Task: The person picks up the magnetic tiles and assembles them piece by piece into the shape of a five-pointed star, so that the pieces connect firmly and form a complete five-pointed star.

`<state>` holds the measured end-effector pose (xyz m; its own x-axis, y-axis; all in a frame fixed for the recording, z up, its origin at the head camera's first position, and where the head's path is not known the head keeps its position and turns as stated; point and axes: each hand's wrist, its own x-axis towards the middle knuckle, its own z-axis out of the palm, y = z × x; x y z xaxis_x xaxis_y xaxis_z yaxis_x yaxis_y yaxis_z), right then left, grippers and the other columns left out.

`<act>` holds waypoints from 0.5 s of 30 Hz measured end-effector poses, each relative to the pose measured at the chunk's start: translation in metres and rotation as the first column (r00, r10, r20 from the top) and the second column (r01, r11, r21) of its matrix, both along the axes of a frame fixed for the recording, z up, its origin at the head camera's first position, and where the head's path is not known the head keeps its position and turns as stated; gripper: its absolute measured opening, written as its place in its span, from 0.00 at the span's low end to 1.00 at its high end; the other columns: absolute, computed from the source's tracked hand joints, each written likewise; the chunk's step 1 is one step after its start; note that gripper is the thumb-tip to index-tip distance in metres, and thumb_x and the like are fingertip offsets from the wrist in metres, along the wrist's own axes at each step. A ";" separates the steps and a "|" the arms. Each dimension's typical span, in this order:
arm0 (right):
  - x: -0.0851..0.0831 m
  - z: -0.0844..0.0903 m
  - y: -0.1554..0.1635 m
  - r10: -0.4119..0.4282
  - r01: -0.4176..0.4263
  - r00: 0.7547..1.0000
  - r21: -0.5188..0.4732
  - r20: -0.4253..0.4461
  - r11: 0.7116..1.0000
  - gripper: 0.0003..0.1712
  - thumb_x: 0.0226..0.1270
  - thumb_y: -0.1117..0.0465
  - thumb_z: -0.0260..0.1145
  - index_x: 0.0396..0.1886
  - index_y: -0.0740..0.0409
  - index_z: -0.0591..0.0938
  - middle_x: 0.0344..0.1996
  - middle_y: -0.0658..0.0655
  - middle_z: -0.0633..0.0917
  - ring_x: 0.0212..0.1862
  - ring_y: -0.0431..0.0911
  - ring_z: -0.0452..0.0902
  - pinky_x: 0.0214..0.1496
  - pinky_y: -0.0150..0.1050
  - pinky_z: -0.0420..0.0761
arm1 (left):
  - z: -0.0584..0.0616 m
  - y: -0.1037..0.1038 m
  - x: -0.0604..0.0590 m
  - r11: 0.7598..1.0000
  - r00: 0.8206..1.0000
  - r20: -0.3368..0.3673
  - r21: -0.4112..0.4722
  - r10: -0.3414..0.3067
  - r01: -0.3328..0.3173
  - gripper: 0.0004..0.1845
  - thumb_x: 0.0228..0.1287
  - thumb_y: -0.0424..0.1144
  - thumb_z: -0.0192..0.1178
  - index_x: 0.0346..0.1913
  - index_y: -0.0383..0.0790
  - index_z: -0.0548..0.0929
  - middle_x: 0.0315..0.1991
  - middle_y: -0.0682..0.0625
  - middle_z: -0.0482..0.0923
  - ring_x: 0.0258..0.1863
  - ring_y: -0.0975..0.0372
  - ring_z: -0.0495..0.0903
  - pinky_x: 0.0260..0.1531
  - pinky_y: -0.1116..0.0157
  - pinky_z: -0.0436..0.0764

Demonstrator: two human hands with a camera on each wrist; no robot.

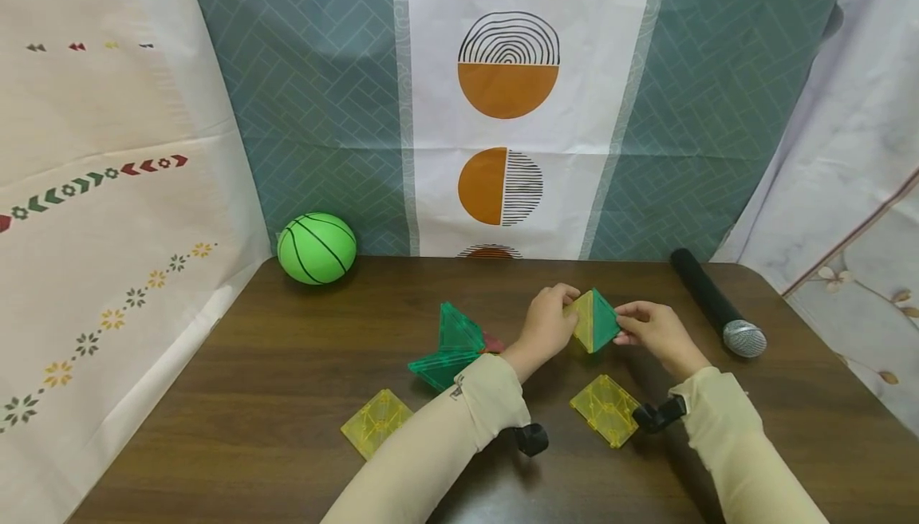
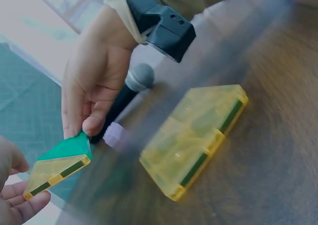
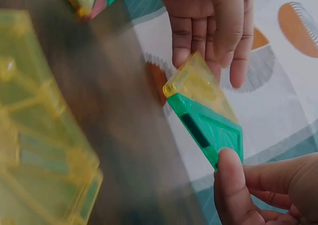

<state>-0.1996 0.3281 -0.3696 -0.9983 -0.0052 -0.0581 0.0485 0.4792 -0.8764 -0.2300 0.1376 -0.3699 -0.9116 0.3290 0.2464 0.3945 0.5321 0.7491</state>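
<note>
From the head view, both hands meet above the middle of a dark wooden table [image 1: 251, 428]. The left hand [image 1: 547, 321] and the right hand [image 1: 653, 332] hold between them a small joined piece made of a yellow triangle tile [image 1: 583, 318] and a green triangle tile [image 1: 605, 321], lifted off the table. The left fingers curl round the yellow side, and the right fingers pinch the green side. Just left of the left wrist lies a cluster of green tiles [image 1: 452, 344] with a bit of red showing at its edge. Two yellow square tiles lie nearer the person, one [image 1: 376, 422] to the left of the left sleeve and one [image 1: 606, 409] between the two forearms. A green ball [image 1: 317, 248] sits at the back left corner, and a black microphone [image 1: 718, 303] lies at the back right.

In the left wrist view, the right hand [image 2: 94, 81] pinches the green tile [image 2: 67, 148] at its corner with thumb and fingers, while fingers of the left hand [image 2: 15, 200] support the yellow tile [image 2: 52, 170] from below. The yellow square tile [image 2: 196, 138] lies flat on the table, and the microphone [image 2: 131, 88] lies behind it.

In the right wrist view, the left hand [image 3: 211, 26] touches the yellow tile [image 3: 198, 83] with its fingertips, and the right thumb [image 3: 231, 185] presses on the green tile [image 3: 208, 128]. The two tiles join along one edge.
</note>
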 end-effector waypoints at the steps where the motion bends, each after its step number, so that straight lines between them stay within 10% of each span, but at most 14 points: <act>1: 0.000 0.002 0.000 0.004 -0.004 1.000 -0.012 -0.009 1.000 0.22 0.73 0.65 0.55 0.57 0.79 0.71 0.41 0.61 0.82 0.29 0.35 0.82 0.39 0.34 0.85 | 0.003 -0.001 0.000 1.000 1.000 -0.002 0.011 0.004 -0.004 0.14 0.65 0.30 0.56 0.52 0.40 0.80 0.46 0.46 0.80 0.45 0.57 0.79 0.38 0.72 0.75; 15: 0.010 0.025 -0.025 0.100 -0.114 0.992 -0.205 -0.074 0.972 0.24 0.73 0.65 0.55 0.59 0.81 0.67 0.34 0.45 0.82 0.34 0.35 0.83 0.44 0.33 0.84 | 0.036 -0.043 -0.004 0.998 0.995 0.079 -0.011 -0.068 0.069 0.17 0.69 0.28 0.52 0.57 0.41 0.80 0.52 0.46 0.82 0.44 0.59 0.79 0.33 0.73 0.73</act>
